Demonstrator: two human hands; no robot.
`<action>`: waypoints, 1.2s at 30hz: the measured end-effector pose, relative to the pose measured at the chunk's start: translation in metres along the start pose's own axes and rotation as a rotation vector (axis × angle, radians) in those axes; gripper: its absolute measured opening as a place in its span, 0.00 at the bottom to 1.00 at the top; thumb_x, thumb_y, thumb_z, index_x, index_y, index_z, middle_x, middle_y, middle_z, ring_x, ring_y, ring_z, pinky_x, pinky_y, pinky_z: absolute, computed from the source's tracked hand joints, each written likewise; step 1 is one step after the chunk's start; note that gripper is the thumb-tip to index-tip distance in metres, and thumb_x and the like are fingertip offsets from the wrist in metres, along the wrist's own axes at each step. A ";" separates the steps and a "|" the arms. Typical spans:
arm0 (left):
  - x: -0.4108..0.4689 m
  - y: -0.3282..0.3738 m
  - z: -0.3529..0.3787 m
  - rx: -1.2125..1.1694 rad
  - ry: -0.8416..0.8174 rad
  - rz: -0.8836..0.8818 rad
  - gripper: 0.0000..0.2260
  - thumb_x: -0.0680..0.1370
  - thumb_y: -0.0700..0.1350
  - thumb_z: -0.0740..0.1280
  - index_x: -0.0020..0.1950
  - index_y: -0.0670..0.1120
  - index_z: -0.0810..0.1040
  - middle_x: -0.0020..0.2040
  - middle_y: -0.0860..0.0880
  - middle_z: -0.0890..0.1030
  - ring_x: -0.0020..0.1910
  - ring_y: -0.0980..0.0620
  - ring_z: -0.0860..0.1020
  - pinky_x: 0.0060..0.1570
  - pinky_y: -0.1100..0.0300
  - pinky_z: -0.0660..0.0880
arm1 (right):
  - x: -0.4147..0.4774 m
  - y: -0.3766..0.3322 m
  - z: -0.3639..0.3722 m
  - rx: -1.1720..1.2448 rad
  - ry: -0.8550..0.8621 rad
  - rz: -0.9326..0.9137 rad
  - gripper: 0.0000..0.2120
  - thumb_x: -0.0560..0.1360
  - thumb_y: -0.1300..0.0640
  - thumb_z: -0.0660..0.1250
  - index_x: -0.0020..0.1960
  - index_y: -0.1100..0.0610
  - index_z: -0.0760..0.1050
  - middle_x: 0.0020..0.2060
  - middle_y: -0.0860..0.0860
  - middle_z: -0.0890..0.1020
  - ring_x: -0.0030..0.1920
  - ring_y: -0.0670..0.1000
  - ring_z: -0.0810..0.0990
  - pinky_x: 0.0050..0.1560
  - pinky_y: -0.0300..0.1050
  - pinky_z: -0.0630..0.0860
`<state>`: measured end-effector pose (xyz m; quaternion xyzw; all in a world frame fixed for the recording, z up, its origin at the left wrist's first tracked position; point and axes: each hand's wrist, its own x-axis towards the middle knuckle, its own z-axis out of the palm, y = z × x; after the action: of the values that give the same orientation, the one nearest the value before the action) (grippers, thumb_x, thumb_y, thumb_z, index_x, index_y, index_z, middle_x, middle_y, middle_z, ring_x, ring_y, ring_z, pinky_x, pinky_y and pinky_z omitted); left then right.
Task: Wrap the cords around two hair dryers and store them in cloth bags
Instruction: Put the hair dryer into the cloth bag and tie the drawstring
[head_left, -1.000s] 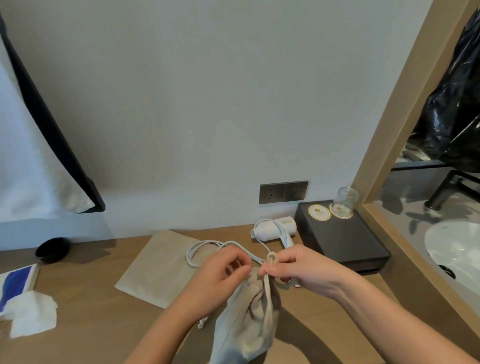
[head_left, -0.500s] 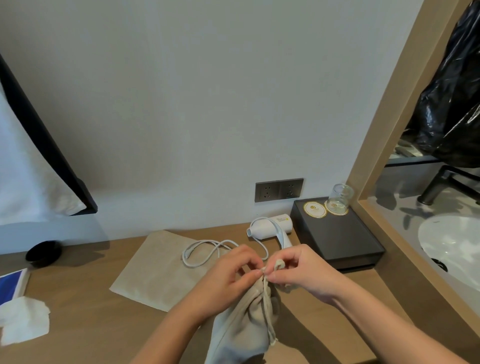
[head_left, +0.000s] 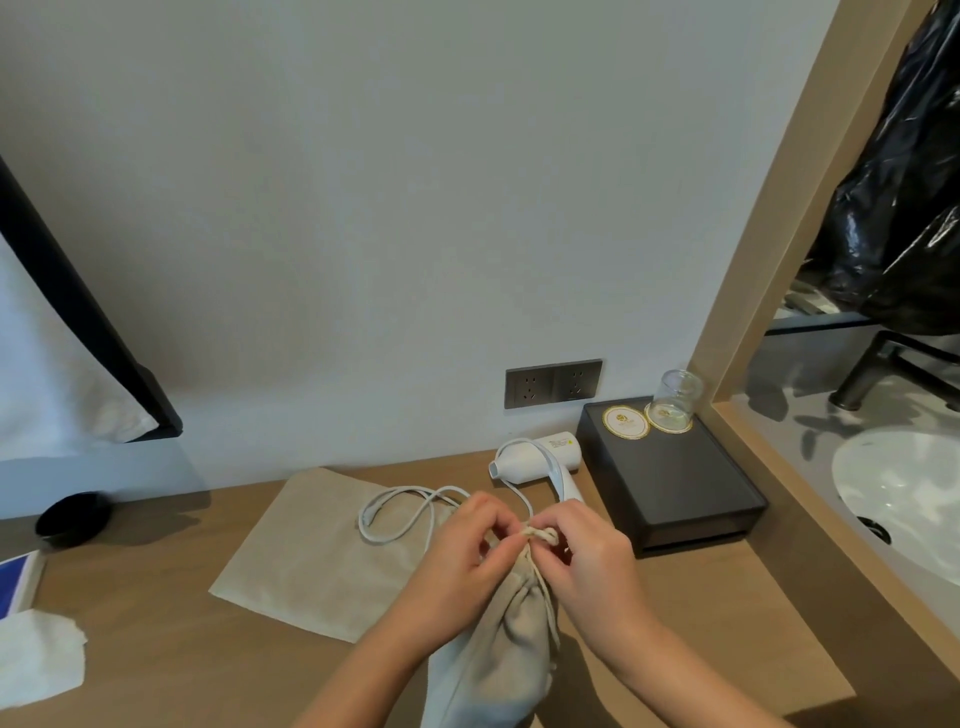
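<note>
Cloth bag (head_left: 493, 639), bulging and gathered shut at its neck, was held upright near the front-left corner of the black tray (head_left: 675, 499); its contents were hidden. Its drawstring (head_left: 540, 534) was pinched tight at the neck by the curled fingers of the left hand (head_left: 467, 558) and the right hand (head_left: 589, 564). A second cloth bag (head_left: 317, 551) was laid flat further left of the tray. One white hair dryer (head_left: 540, 451) was left unbagged just beside the tray's left edge, its cord (head_left: 415, 488) looped loosely over the flat bag. A glass (head_left: 675, 397) was stood on the tray's far corner.

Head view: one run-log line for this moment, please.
left hand, right hand: pinch drawstring of full beige cloth bag | white plastic hair dryer: cable unwrapped
</note>
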<state>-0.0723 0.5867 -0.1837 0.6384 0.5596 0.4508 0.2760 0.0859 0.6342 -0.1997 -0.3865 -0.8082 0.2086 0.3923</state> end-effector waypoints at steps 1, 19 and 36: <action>-0.001 -0.001 0.001 -0.033 0.016 -0.027 0.04 0.77 0.44 0.66 0.42 0.51 0.77 0.44 0.57 0.76 0.45 0.55 0.76 0.43 0.64 0.72 | -0.002 0.002 0.001 0.011 0.028 -0.012 0.08 0.72 0.60 0.72 0.44 0.49 0.76 0.39 0.41 0.77 0.40 0.43 0.76 0.39 0.42 0.74; 0.020 0.003 -0.027 -0.032 -0.294 -0.060 0.04 0.76 0.40 0.69 0.43 0.47 0.79 0.42 0.54 0.77 0.38 0.57 0.78 0.39 0.58 0.78 | -0.003 0.019 0.002 0.172 0.136 -0.221 0.06 0.74 0.60 0.69 0.41 0.62 0.79 0.41 0.46 0.75 0.43 0.41 0.75 0.43 0.32 0.72; 0.007 -0.007 -0.004 0.007 -0.040 0.067 0.07 0.75 0.42 0.69 0.49 0.54 0.80 0.44 0.55 0.78 0.46 0.52 0.77 0.38 0.61 0.74 | -0.003 0.019 0.005 0.256 0.152 -0.206 0.05 0.72 0.63 0.72 0.38 0.63 0.82 0.38 0.49 0.80 0.40 0.44 0.78 0.42 0.35 0.74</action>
<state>-0.0789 0.5948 -0.1858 0.6666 0.5337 0.4452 0.2695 0.0920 0.6434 -0.2166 -0.2635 -0.7784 0.2386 0.5175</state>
